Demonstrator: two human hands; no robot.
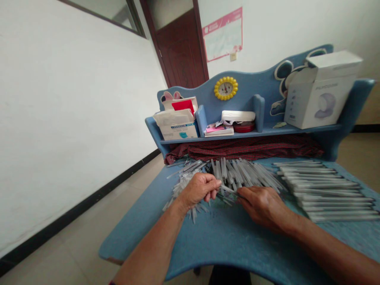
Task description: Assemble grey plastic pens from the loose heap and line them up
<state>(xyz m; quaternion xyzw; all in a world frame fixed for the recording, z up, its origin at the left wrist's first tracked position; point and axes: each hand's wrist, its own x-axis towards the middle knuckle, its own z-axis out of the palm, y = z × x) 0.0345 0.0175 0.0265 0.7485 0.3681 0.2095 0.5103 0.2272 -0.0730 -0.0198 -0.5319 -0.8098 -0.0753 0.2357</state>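
On a blue desk (213,241) lies a loose heap of thin clear and white plastic sticks (237,174). My left hand (199,190) rests on the heap's left side, with its fingers curled and pinched on one thin stick (228,189). My right hand (263,205) lies just right of it, fingers bent, meeting the other end of that same stick. To the right, a neat stack of the same sticks (323,190) lies in rows.
A blue shelf back (252,132) holds papers, a white box (319,93), a red round tin (244,127) and a yellow flower clock (226,88). Red checked cloth (246,147) lies beneath the shelf. White wall at left, a dark red door (181,47) behind.
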